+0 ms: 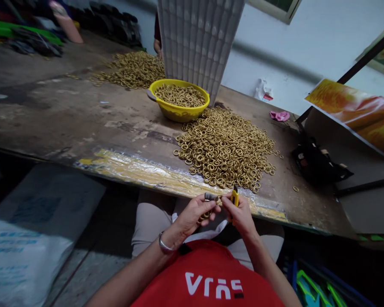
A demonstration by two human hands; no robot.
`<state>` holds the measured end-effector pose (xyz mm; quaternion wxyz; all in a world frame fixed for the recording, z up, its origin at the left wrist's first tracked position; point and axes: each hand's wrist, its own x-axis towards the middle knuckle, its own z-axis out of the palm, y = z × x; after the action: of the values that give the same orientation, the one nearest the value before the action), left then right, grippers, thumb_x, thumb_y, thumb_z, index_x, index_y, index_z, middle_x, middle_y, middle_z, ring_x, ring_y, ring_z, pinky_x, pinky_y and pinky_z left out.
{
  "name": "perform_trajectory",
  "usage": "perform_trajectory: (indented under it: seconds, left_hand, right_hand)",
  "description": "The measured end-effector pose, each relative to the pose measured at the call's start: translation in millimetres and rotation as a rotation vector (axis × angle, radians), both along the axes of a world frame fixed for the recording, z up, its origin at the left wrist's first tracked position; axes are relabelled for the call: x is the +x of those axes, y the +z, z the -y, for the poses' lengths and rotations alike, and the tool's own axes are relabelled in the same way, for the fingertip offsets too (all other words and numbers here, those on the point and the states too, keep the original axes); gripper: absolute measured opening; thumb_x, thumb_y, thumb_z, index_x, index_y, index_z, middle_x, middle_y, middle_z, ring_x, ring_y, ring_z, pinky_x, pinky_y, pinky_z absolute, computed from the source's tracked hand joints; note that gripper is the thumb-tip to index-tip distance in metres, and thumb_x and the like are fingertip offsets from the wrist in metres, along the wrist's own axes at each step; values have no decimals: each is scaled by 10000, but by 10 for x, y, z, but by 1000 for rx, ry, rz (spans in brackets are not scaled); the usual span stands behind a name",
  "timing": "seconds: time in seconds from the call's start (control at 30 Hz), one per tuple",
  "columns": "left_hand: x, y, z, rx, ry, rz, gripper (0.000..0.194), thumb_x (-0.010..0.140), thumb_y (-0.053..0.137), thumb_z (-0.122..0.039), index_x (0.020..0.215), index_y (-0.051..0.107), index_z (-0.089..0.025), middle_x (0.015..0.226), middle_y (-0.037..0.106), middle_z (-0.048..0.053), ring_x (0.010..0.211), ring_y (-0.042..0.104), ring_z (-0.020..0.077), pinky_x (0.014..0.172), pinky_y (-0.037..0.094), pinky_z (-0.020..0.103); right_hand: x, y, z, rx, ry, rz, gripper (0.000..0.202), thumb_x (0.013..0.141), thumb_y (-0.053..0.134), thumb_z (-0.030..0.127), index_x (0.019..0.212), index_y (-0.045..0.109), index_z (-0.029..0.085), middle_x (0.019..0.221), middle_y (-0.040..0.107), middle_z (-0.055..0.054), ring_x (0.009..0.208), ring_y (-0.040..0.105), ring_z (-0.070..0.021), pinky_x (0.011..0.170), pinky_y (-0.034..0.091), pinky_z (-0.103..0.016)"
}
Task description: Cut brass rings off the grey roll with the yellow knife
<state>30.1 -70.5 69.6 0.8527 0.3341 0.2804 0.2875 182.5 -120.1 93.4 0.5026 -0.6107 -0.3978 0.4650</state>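
My left hand [193, 214] is closed around several brass-coloured rings [205, 216] in front of the table edge. One of its fingers wears a dark grey cover [210, 196]. A yellow utility knife [234, 198] with its dark blade pointing up sits in my right hand [242, 214]. The fingertips of both hands meet at a single ring [218, 199]. Just beyond them a large heap of similar rings [227, 147] lies on the table. Behind the heap stands a yellow basin [179, 113] filled with more rings.
Yellow tape covers the front edge of the wooden table [83, 111]. A tall grey ribbed panel [200, 38] rises behind the basin, with part of another person [158, 36] beside it. Another ring heap [134, 68] lies farther left. A black bag [316, 164] is at the right.
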Motion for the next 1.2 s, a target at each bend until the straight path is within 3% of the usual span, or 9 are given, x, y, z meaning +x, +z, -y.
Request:
perform_trajectory:
  seconds: [0.17,0.27,0.37,0.5,0.73,0.87,0.93,1.07,1.2]
  left_hand:
    - [-14,77,33,-2,-3,-2,359,659,814,-369,852,652,-113,797,671,56,518,505,63,359,295,133]
    - [-28,114,42,40,14,-47,350,649,810,-386,791,649,-110,712,632,27,503,481,62,371,307,142]
    - [-37,141,41,146,45,-138,336,666,774,-413,720,615,-122,585,551,-21,442,427,56,366,295,155]
    - [-49,133,7,326,73,-266,279,705,710,-386,711,592,-133,538,500,-48,427,401,61,393,313,175]
    - [-104,202,-56,526,8,-372,174,743,642,-310,697,592,-150,524,473,-54,459,382,77,427,303,190]
    - [-207,227,-13,495,-64,-342,148,724,648,-253,648,585,-143,536,497,-38,479,402,77,442,314,188]
    - [-238,172,-2,422,-80,-308,176,738,662,-294,684,599,-138,527,491,-38,458,386,71,419,297,181]
    - [-197,1,-34,185,11,-205,343,728,704,-450,712,568,-135,564,509,-25,434,366,53,365,237,155]
    - [-166,-74,-81,48,76,-62,369,693,769,-415,790,521,-159,665,564,-15,453,393,44,356,231,132]
  right_hand:
    - [-50,-6,42,57,67,135,305,872,574,448,723,586,182,594,505,24,509,387,-98,491,310,-227]
    - [-13,33,93,159,123,445,287,922,494,346,694,562,185,650,510,5,610,450,-126,585,347,-242]
    - [32,53,155,215,185,807,153,853,469,136,772,590,181,737,553,-17,705,504,-150,652,356,-252]
    - [35,55,207,115,250,1120,347,692,440,-20,912,619,181,850,607,-35,769,549,-164,684,363,-251]
    - [96,13,129,-63,266,1369,273,793,466,8,935,612,189,893,636,-53,772,580,-171,659,360,-258]
    - [408,-89,-1,-320,106,1440,215,831,454,27,901,613,153,848,650,-84,703,575,-172,623,335,-268]
    - [523,-144,-73,-273,51,1413,198,826,470,40,897,615,155,857,650,-75,732,577,-171,647,344,-263]
    - [490,-221,-245,-42,111,1358,310,778,469,12,985,632,174,937,624,-54,807,571,-162,702,374,-244]
    - [342,-226,-415,-67,196,1417,453,759,476,7,1129,617,226,1035,582,-48,790,567,-147,663,372,-241]
